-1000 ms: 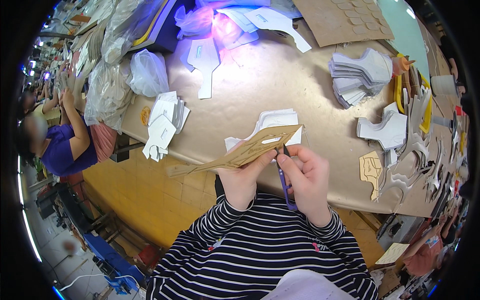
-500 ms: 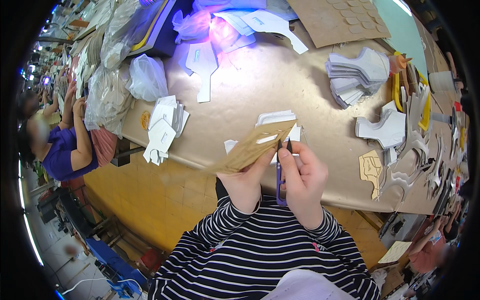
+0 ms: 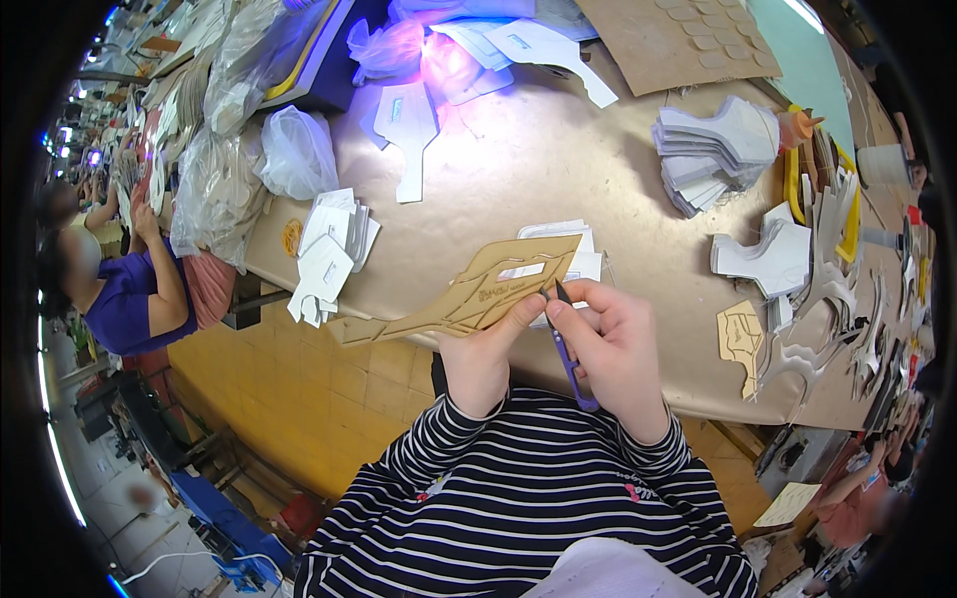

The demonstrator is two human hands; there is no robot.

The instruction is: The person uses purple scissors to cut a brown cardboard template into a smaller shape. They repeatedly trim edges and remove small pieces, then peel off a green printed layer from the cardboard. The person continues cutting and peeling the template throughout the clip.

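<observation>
My left hand grips a tan flat template with slots, a rectangular opening and a long tapering tail that points left. The thumb lies on its face; the other fingers are hidden behind it. In my right hand is a pair of purple thread snips, with dark blades pointing up beside the template's right edge. Thumb and fingers close around the snips, near the left thumb. Just behind the template, a stack of white cut pieces rests on the table, partly covered.
On the tan table stand white piece stacks at left and right. A smaller tan template lies front right. Plastic bags sit at back left. A person in purple works at the left.
The template has turned so its face and long tail now show clearly, where it was edge-on and blurred. The snips have tilted, their handle end swinging right.
</observation>
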